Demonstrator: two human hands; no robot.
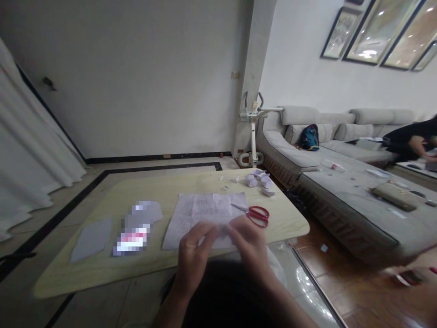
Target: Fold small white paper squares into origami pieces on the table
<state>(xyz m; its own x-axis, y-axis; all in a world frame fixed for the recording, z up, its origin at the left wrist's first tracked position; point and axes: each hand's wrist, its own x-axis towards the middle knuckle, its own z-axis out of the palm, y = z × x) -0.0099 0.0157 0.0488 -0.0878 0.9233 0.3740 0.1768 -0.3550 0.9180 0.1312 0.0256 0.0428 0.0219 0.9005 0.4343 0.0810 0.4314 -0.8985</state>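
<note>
Tiled room, bare grey wall (164,82). Landmark for these notes: the creased printed sheet (208,207) on the pale wood-grain table (287,218).

Far left of the sheet, beyond the table, we log a white curtain (30,141). On the table left of the sheet, we note a plain white paper (92,239), then a pixelated item (131,241) whose identity we cannot tell.

Over the sheet's near edge: our left hand (195,243) and right hand (251,239), thumbs and fingertips pinched together on a small pale piece (223,230), probably paper. It sits between the two hands, right of the left fingertips and left of the right ones; neither hand is clearly nearer. Motion blur hides its long axis.

Red-handled scissors (258,214) lie at the sheet's right edge, blades pointing left onto it, handles just beyond our right hand. Past the sheet's far right corner: folded paper pieces (262,181). Well right of the sheet, off the table: a grey sofa (283,150) with a blue backpack (310,137); farthest right, another person's arm (418,146).
</note>
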